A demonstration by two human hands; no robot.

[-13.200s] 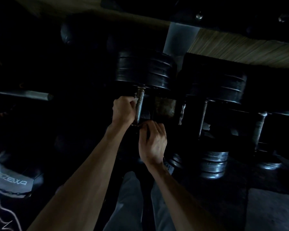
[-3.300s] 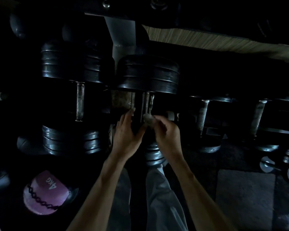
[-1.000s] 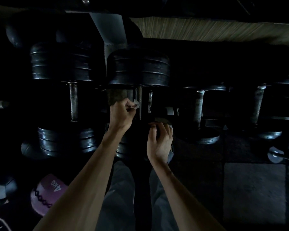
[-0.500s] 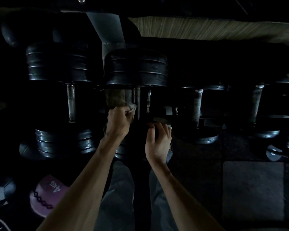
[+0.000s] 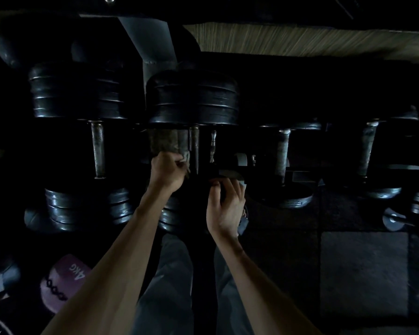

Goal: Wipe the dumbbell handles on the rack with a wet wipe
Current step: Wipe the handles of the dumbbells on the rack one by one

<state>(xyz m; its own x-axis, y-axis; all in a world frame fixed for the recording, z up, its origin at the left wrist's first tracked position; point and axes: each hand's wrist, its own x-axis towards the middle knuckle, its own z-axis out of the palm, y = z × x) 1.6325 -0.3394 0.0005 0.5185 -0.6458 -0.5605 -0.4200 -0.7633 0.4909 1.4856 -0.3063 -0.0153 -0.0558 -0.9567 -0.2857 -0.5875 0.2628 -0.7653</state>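
Crumpled pale wet wipe [image 5: 185, 156] is gripped in the curled left hand [image 5: 168, 170] beside a rough grey metal dumbbell handle [image 5: 195, 151]; the right hand [image 5: 225, 207] curls over a dark rack edge [image 5: 230, 174].

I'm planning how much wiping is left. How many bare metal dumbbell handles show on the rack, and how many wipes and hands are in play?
Bare metal dumbbell handles: 4
Pale crumpled wet wipe: 1
Hands: 2, left hand, right hand
Total: 7

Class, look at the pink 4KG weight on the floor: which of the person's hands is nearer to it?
Left. The left hand is up and right of the pink 4KG weight; the right hand lies farther right.
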